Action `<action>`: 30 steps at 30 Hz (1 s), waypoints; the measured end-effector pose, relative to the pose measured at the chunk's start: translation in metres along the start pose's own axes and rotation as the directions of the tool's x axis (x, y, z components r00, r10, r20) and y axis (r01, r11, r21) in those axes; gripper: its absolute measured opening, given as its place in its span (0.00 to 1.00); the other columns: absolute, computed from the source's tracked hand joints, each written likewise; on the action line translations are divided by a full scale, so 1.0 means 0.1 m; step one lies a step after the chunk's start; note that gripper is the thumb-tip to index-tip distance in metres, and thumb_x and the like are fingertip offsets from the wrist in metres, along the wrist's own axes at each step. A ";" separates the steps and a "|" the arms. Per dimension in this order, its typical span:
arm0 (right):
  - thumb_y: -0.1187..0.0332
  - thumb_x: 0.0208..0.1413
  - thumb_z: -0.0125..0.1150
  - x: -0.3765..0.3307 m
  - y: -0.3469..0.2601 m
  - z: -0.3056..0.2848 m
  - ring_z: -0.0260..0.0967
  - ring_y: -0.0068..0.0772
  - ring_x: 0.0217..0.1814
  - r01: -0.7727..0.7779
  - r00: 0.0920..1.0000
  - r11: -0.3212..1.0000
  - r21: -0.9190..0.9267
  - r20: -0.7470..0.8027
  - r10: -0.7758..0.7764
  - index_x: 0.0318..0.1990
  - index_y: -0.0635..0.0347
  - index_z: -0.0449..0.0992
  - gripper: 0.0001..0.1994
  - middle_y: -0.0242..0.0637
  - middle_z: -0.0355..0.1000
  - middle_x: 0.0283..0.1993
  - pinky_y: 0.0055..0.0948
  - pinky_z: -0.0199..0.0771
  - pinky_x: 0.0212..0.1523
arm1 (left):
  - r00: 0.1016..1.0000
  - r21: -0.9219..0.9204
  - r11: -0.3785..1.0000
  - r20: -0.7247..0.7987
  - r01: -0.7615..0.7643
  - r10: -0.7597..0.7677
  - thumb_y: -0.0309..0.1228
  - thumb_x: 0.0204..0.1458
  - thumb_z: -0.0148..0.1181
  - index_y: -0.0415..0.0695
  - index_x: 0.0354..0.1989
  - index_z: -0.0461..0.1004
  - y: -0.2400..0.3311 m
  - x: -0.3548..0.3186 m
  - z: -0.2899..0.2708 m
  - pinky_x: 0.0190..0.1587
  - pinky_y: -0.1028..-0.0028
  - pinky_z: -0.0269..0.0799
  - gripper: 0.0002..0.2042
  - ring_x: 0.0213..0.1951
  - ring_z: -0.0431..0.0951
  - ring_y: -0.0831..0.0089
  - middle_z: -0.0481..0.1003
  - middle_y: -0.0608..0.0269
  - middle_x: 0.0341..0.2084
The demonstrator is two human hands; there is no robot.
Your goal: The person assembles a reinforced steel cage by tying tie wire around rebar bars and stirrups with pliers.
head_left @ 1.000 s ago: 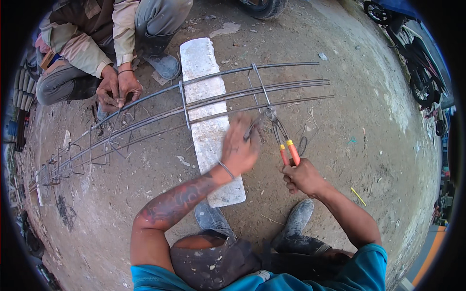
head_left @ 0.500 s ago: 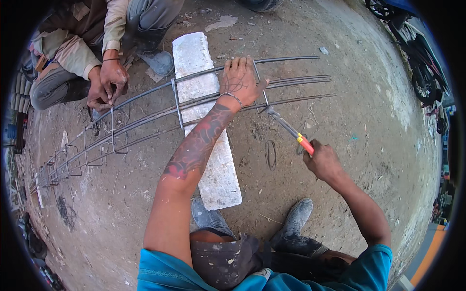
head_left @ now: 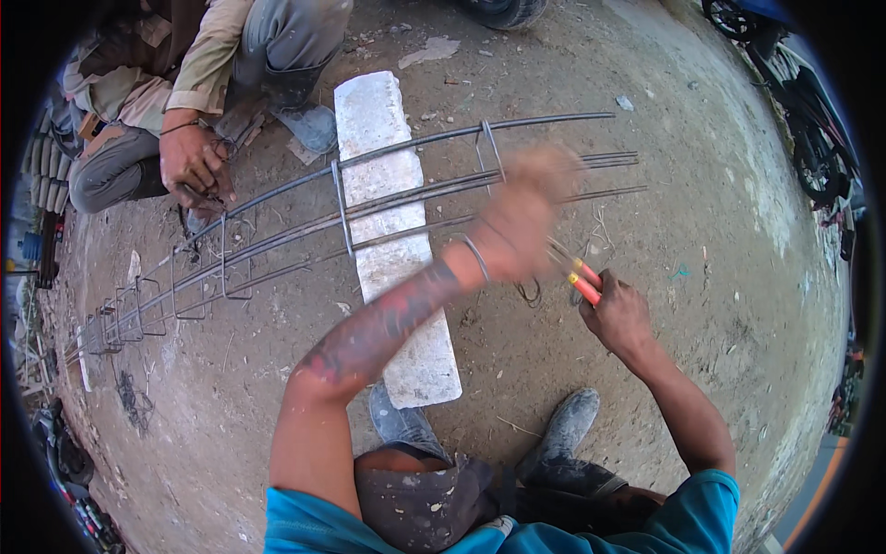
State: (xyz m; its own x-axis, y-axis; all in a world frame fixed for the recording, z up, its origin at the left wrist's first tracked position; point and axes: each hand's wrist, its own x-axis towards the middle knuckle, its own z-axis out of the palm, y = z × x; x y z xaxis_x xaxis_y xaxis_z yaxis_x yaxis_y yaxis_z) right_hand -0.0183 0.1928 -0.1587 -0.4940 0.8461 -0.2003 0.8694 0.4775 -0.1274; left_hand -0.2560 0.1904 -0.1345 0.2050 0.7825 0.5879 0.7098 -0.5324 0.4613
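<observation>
Crouching over the rebar cage (head_left: 388, 198) on dirt.
Right hand (head_left: 616, 314) is clamping orange-handled pliers (head_left: 577, 277); left hand (head_left: 521, 217) is too blurred to tell its fingers.

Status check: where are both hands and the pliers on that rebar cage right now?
Left hand blurred, over the rebar cage, grip unclear. Right hand closed on orange-handled pliers, beside the cage. Co-worker's hands at cage's far left.

Pale concrete slab (head_left: 392, 277) lying on dusty dirt ground (head_left: 701, 231), crouching co-worker (head_left: 175, 83) at upper left, grey boot (head_left: 300, 111), parked motorbike (head_left: 812, 120) at right edge, tyre (head_left: 503, 11) at top.
</observation>
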 end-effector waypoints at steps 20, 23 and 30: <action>0.65 0.55 0.56 -0.43 -0.89 -0.10 0.54 0.24 0.19 -0.771 0.629 -0.388 0.505 0.698 -0.341 0.32 0.59 0.65 0.08 0.29 0.58 0.22 0.29 0.57 0.22 | 0.940 -0.051 0.974 0.255 -0.223 0.228 0.40 0.41 0.62 0.40 0.56 0.60 -0.08 -0.29 -0.40 0.63 0.63 0.54 0.33 0.61 0.58 0.56 0.59 0.48 0.55; 0.67 0.55 0.56 -0.45 -1.29 0.10 0.54 0.24 0.19 -0.700 0.699 -0.355 0.619 0.696 -0.165 0.32 0.59 0.65 0.08 0.30 0.57 0.22 0.29 0.57 0.21 | 0.986 0.279 0.948 0.024 0.152 -0.165 0.51 0.46 0.58 0.33 0.61 0.53 -0.78 -0.13 -0.44 0.65 0.60 0.49 0.41 0.63 0.54 0.54 0.55 0.46 0.61; 0.63 0.55 0.60 -0.39 -1.58 0.37 0.56 0.23 0.14 -0.584 0.798 0.047 0.811 0.562 0.219 0.28 0.59 0.65 0.12 0.27 0.58 0.18 0.29 0.57 0.15 | 0.960 0.444 0.879 0.122 0.173 -0.251 0.60 0.50 0.50 0.33 0.62 0.53 -1.05 -0.12 -0.16 0.66 0.60 0.48 0.42 0.64 0.53 0.53 0.55 0.44 0.61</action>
State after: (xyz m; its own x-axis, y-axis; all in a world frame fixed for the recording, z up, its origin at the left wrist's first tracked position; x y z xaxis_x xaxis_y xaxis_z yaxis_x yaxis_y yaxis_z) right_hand -0.1367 0.0756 -0.1664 -0.2106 0.6464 -0.7334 0.3189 -0.6637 -0.6766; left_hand -0.3436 0.2315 -0.1799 0.1011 0.9244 0.3677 0.9587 -0.1894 0.2124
